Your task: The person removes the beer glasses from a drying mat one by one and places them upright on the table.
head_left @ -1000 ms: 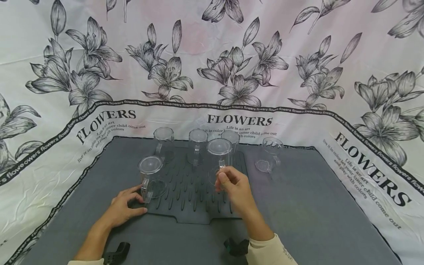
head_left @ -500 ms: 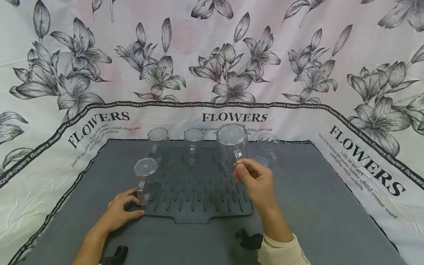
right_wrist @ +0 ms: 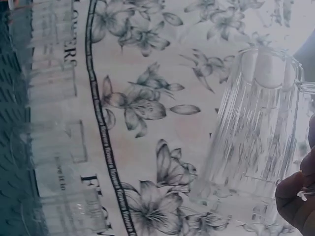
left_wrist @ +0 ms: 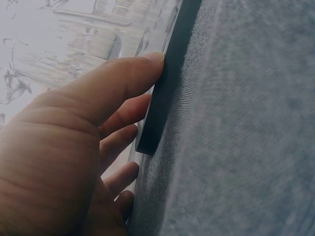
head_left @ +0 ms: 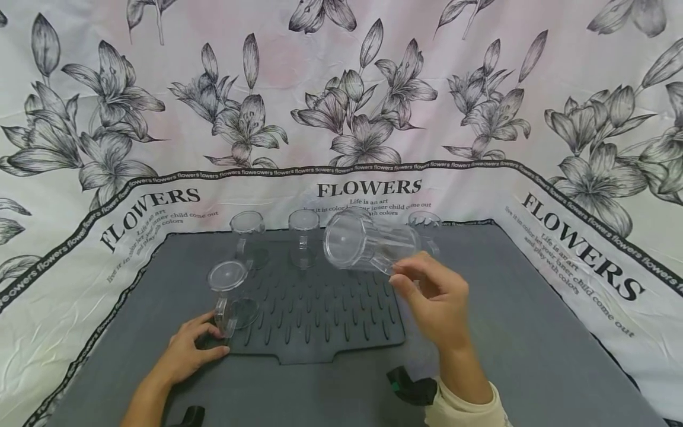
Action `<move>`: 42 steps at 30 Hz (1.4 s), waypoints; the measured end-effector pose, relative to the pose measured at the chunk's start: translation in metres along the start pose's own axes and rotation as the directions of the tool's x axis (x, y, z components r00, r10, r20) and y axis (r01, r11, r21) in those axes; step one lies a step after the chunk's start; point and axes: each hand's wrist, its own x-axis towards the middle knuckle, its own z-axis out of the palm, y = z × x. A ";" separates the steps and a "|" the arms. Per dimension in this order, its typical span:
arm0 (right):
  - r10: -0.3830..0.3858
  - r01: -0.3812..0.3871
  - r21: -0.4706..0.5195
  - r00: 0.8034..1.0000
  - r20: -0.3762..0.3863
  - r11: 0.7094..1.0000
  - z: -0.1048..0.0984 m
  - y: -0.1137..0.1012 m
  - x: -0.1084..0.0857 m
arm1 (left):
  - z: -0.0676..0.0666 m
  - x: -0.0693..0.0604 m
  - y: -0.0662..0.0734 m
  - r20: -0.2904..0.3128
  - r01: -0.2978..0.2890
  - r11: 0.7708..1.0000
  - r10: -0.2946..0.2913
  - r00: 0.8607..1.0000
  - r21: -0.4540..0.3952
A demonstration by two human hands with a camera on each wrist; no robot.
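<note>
My right hand (head_left: 437, 299) pinches the handle of a clear glass mug (head_left: 368, 242), held in the air above the right of a dark ridged drying mat (head_left: 320, 332). That mug lies tilted nearly sideways, its round end toward the left; the right wrist view shows its fluted wall (right_wrist: 246, 132). At the mat's near left corner rests my left hand (head_left: 187, 350), thumb touching the front edge and relaxed fingers along the side. Just beyond those fingers stands another glass mug (head_left: 226, 279), handle toward me. In the left wrist view the thumb (left_wrist: 113, 81) meets the mat's edge (left_wrist: 165, 98).
Two glass mugs, a left one (head_left: 248, 224) and a middle one (head_left: 304, 220), stand along the mat's back. A further mug is mostly hidden behind the held one. Another mug (head_left: 425, 219) stands right of the mat. Floral cloth (head_left: 363, 142) walls the grey table (head_left: 533, 332).
My right hand has raised the mug off the mat, moved it right and tipped it from upright to nearly sideways. The left hand stays at the mat's corner; the head view has shifted slightly.
</note>
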 end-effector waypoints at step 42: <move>-0.239 0.281 -0.413 0.959 0.150 0.866 0.010 -0.023 0.013 | -0.029 0.020 0.227 -0.342 -0.453 0.769 0.319 0.884 -0.451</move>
